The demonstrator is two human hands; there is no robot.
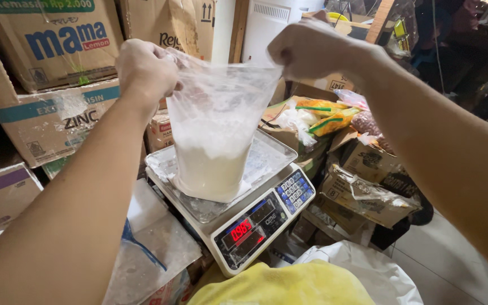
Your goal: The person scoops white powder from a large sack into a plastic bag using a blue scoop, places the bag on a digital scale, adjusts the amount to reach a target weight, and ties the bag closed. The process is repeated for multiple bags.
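Note:
A clear plastic bag [214, 135], partly filled with white powder, stands on the metal pan of a digital scale [266, 161]. My left hand [145, 70] grips the bag's top left edge. My right hand [306, 49] grips the top right edge, so the mouth is stretched between them. The scale's front panel [255, 226] shows red digits and a blue keypad.
Stacked cardboard boxes [52, 68] rise at the left and back. Open boxes with packaged snacks [334, 118] sit to the right of the scale. A yellow cloth [283, 285] and a white sack [379, 271] lie at the near edge. White tiled floor shows at the lower right.

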